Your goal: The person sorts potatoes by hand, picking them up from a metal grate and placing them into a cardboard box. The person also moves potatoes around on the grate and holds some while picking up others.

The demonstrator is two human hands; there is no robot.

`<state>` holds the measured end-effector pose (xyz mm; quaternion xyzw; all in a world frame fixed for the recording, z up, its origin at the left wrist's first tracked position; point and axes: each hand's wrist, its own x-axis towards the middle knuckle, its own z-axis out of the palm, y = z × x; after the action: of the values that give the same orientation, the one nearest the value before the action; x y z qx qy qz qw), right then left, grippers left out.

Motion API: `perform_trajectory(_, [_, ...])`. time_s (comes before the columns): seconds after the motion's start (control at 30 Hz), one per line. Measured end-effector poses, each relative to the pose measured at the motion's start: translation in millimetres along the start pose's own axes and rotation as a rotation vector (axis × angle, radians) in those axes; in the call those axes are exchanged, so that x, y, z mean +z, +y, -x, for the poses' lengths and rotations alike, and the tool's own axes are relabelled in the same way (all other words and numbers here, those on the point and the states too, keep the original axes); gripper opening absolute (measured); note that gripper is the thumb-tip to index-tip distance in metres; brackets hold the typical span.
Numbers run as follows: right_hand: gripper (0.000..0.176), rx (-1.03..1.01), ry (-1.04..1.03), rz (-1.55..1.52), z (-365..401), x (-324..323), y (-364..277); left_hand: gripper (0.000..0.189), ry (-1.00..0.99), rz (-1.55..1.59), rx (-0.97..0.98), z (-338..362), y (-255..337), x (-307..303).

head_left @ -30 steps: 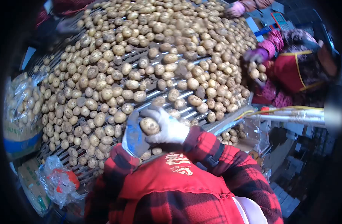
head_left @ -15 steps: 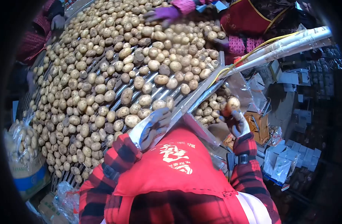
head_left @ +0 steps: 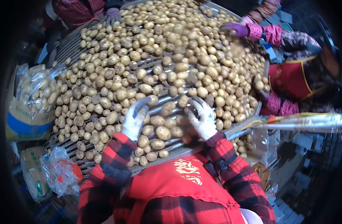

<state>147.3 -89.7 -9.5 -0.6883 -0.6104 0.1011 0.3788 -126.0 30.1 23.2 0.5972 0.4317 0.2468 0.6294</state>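
Observation:
Many pale brown potatoes (head_left: 163,133) lie across a slatted metal sorting table (head_left: 171,145) in front of me. My left hand (head_left: 136,117), in a white glove with grey-blue fingers, reaches in among them, its fingers stretched toward the middle and nothing in its grasp. Across from it, my right hand (head_left: 201,116) wears a matching glove and hovers low over the potatoes. Its fingers are apart and curved inward, with the tips close to a potato (head_left: 183,100). Between both hands a small group of potatoes rests on the bars.
A co-worker's purple-gloved hand (head_left: 235,29) works at the upper right, another gloved hand (head_left: 112,15) at the upper left. A bagged potato carton (head_left: 31,121) stands left, above crumpled plastic (head_left: 61,170). Plastic-wrapped poles (head_left: 301,122) jut right beside a bin of potatoes (head_left: 242,146).
My right hand has let go of the potato it held by the right-hand bin and moved in over the table. My left hand has moved from the table's edge onto the potatoes. The view has turned.

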Motion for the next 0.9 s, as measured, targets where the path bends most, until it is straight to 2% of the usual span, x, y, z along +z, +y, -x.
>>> perform_trajectory(0.03, [0.042,-0.09,-0.009,0.046,-20.5,11.1,7.2,0.037,0.108,-0.02,0.095,-10.2,-0.4,-13.2])
perform_trajectory(0.1, [0.043,-0.106,-0.117,0.098,-71.0,22.5,10.8,0.036,0.192,-0.164,0.121,-44.4,4.2,-47.7])
perform_trajectory(0.17, [0.048,-0.27,-0.134,0.166,-127.8,35.9,26.0,0.041,0.236,-0.456,0.248,-79.4,10.3,-77.2])
perform_trajectory(0.2, [0.049,-0.309,-0.117,0.206,-156.0,46.2,32.8,0.045,0.296,-0.761,0.38,-97.8,8.1,-93.3])
perform_trajectory(0.23, [0.051,-0.348,-0.097,0.244,-184.6,57.5,38.1,0.046,0.327,-0.852,0.442,-117.1,7.0,-109.0])
perform_trajectory(0.3, [0.054,-0.41,-0.101,0.284,-241.3,80.2,44.9,0.054,0.425,-1.067,0.423,-154.6,10.9,-138.3])
perform_trajectory(0.37, [0.051,-0.497,-0.109,0.302,-292.5,103.8,42.0,0.065,0.486,-1.077,0.212,-194.5,-10.2,-167.1])
perform_trajectory(0.4, [0.05,-0.514,-0.146,0.259,-315.3,121.1,41.5,0.078,0.294,-0.866,-0.073,-207.5,-4.7,-177.4])
perform_trajectory(0.43, [0.049,-0.53,-0.186,0.215,-336.9,139.4,39.8,0.085,0.309,-1.081,-0.181,-216.5,-7.9,-171.7])
perform_trajectory(0.5, [0.05,-0.324,-0.515,0.064,-376.6,179.6,30.2,0.09,0.266,-1.134,-0.284,-221.4,6.0,-162.6])
perform_trajectory(0.53, [0.052,-0.219,-0.586,0.017,-381.3,193.5,19.3,0.088,0.246,-1.14,-0.286,-222.5,6.4,-165.6])
perform_trajectory(0.57, [0.059,-0.238,-0.588,0.109,-381.4,200.2,1.5,0.088,0.236,-1.152,-0.251,-225.2,-3.4,-173.2])
perform_trajectory(0.63, [0.071,-0.235,-0.463,0.309,-353.9,221.1,-33.1,0.086,0.284,-1.175,-0.234,-220.1,-2.0,-162.7])
perform_trajectory(0.67, [0.076,-0.303,-0.34,0.276,-341.2,229.5,-30.6,0.085,0.329,-1.163,-0.191,-217.7,-12.2,-159.1])
perform_trajectory(0.77, [0.069,-0.404,-0.34,0.094,-300.2,189.8,-18.3,0.083,0.37,-1.179,-0.053,-191.7,-12.1,-138.8])
perform_trajectory(0.8, [0.069,-0.433,-0.377,0.157,-285.4,167.8,-17.3,0.08,0.271,-1.146,-0.111,-174.7,16.8,-122.0])
perform_trajectory(0.83, [0.069,-0.457,-0.416,0.219,-267.6,145.8,-15.1,0.077,0.175,-0.911,0.022,-169.5,2.3,-121.8])
perform_trajectory(0.9, [0.068,-0.442,-0.385,0.178,-235.9,122.8,6.8,0.076,0.124,-1.134,0.045,-151.7,6.3,-74.8])
